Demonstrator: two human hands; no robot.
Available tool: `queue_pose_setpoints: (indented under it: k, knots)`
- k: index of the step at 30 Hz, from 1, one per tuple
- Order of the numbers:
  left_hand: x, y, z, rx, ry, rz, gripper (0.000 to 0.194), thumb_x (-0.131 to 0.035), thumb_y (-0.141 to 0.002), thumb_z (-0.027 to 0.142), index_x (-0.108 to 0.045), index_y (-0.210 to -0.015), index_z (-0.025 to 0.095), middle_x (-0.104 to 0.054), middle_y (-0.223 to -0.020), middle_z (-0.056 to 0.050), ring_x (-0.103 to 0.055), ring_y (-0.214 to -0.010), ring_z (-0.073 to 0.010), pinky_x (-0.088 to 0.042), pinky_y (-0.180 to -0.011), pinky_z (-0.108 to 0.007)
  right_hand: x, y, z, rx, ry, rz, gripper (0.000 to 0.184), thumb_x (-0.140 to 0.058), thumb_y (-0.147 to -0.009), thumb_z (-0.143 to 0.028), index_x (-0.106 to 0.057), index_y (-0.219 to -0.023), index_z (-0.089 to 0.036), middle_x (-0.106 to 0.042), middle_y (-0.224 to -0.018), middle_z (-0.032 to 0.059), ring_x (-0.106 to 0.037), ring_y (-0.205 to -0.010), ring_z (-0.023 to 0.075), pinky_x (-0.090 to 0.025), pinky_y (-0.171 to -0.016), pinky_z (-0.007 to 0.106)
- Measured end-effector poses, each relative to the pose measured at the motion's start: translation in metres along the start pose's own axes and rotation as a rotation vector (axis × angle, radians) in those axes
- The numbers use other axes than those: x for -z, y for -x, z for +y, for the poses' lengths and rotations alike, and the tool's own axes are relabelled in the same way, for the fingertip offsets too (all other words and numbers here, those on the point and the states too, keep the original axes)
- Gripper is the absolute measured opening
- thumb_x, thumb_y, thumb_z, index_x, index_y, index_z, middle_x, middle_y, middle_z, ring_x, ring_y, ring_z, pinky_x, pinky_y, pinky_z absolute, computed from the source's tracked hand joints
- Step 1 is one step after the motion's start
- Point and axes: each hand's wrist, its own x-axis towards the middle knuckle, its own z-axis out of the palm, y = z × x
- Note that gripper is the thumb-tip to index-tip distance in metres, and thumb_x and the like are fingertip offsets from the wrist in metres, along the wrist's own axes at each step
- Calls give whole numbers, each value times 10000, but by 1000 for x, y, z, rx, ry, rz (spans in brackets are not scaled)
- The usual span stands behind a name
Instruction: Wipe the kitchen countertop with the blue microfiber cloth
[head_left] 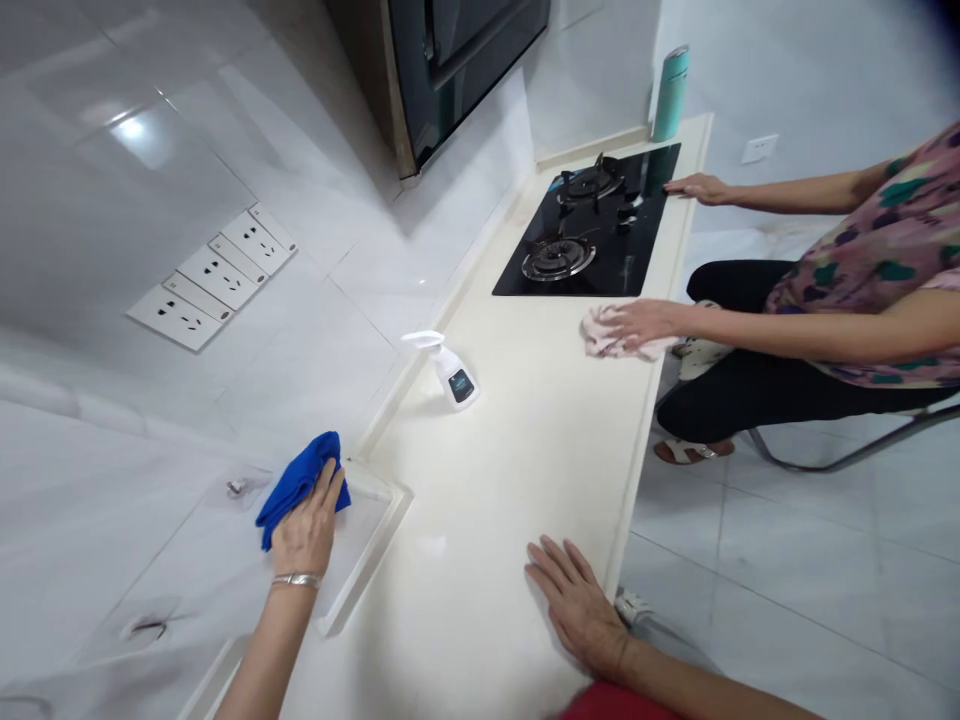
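Here, the folded bright-blue fabric cloth [294, 482] is held beneath the left hand's [306, 528] closely laid fingers, long axis slanting up rightward; right of it, the right hand [574, 605] rests open, holding nothing, on the smooth cream countertop [480, 500].

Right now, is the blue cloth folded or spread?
Folded over: the blue cloth forms a compact, creased pad under the left hand, not a flat sheet. Can't tell how many layers.
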Motion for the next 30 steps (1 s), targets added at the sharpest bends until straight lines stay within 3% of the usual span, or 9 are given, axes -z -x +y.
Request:
queue_pose_setpoints:
  k: [4,8,11,14,19,21,24,27,30]
  knots:
    - [-11,44,-7,63,6,62,632,-305,-918,121,-286,-1501,364,-428,-1546,-9,-452,-1389,-212,-460,-1103,-406,2,-1,0,-21,-1,-25,547,-617,-770,-259,-597,-1313,-196,-474,-1513,89,-291,-1462,323,-149,-1230,553]
    - [-48,90,-13,231,52,6,604,-321,-917,149,-340,-1480,367,-468,-1519,-31,-539,-1308,-233,-505,-1057,-424,3,0,1,-2,-1,-41,546,-608,-778,-242,-587,-1320,-181,-475,-1511,98,-275,-1466,324,-144,-1227,567]
    - [-81,115,-5,349,185,-51,607,-317,-901,129,-407,-1462,344,-452,-1533,-34,-509,-1341,-244,-514,-1052,-438,4,1,2,12,6,-64,554,-599,-784,-234,-574,-1335,-178,-463,-1520,97,-265,-1469,324,-146,-1225,570]
    - [-114,134,29,440,393,-118,599,-364,-861,81,-508,-1411,269,-436,-1542,-86,-378,-1442,-259,-456,-1114,-464,5,1,2,8,16,-63,555,-609,-785,-251,-577,-1334,-179,-467,-1517,94,-276,-1463,325,-133,-1229,561]
    - [-154,166,121,519,545,-141,557,-387,-842,63,-577,-1338,233,-497,-1495,-115,-341,-1454,-274,-353,-1181,-537,5,2,2,19,30,-52,561,-621,-782,-258,-578,-1337,-186,-476,-1510,88,-289,-1457,317,-132,-1234,536]
    - [-157,179,146,532,588,-129,551,-361,-863,85,-554,-1359,229,-470,-1514,-110,-315,-1465,-262,-304,-1206,-555,4,3,3,28,34,-50,568,-620,-781,-260,-574,-1342,-188,-479,-1508,87,-286,-1459,315,-137,-1234,534]
    - [-148,194,155,526,767,-117,558,-402,-820,60,-597,-1310,244,-512,-1487,-65,-320,-1465,-224,-194,-1254,-530,1,5,5,35,46,-51,567,-611,-781,-261,-575,-1342,-186,-484,-1503,93,-285,-1458,320,-144,-1229,542]
    - [-131,201,139,623,1048,-82,476,-457,-788,67,-689,-1161,253,-631,-1372,-35,-432,-1406,-214,-149,-1271,-498,-1,6,6,41,65,-61,564,-590,-784,-248,-575,-1344,-180,-475,-1507,107,-279,-1462,323,-153,-1221,554]
    - [-116,205,116,815,1120,3,336,-491,-863,219,-694,-1130,238,-682,-1299,-53,-487,-1368,-248,-210,-1258,-510,-1,7,6,45,74,-69,564,-572,-785,-242,-574,-1345,-173,-468,-1512,115,-273,-1465,325,-156,-1217,560]
